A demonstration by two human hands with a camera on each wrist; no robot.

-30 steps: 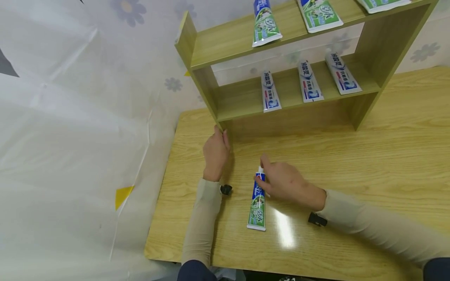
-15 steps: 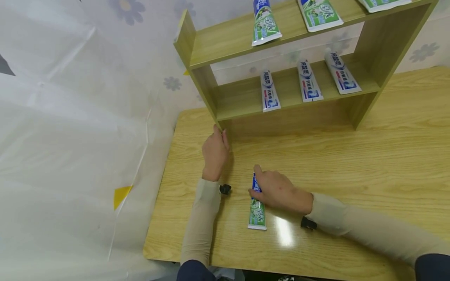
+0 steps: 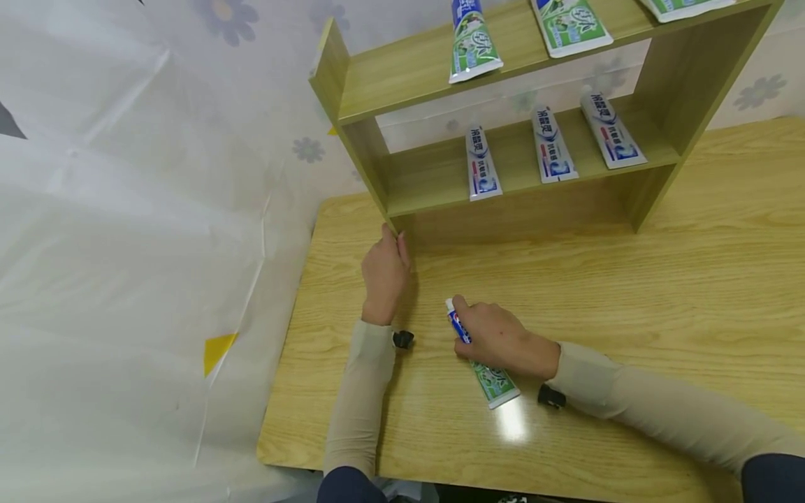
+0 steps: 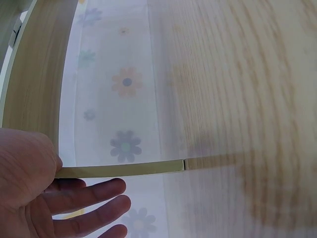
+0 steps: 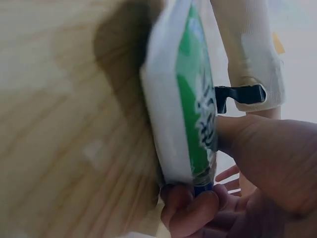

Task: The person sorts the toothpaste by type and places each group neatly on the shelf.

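My right hand (image 3: pixel 499 335) grips a blue and green toothpaste tube (image 3: pixel 493 384) over the table, its white cap pointing to the upper left. Thumb and fingers close round the tube's sides; in the right wrist view the tube's white crimped end (image 5: pixel 166 119) is near the wood surface. At the lower left of the wooden shelf (image 3: pixel 365 150), my left hand (image 3: pixel 385 279) holds the side panel. The left wrist view shows the panel's edge (image 4: pixel 119 170) between the thumb side and the extended fingers (image 4: pixel 94 196); the thumb is mostly hidden.
White and blue toothpaste tubes (image 3: pixel 555 148) lie in a row on the middle shelf. More green tubes (image 3: pixel 476 49) lie on the upper shelf, partly cut off by the frame. A white covered wall (image 3: pixel 126 279) stands left of the table (image 3: pixel 314 391).
My right hand has come down onto the toothpaste tube, taken hold of it and turned it, so its flat end has swung to the right. The left hand stays on the shelf panel.
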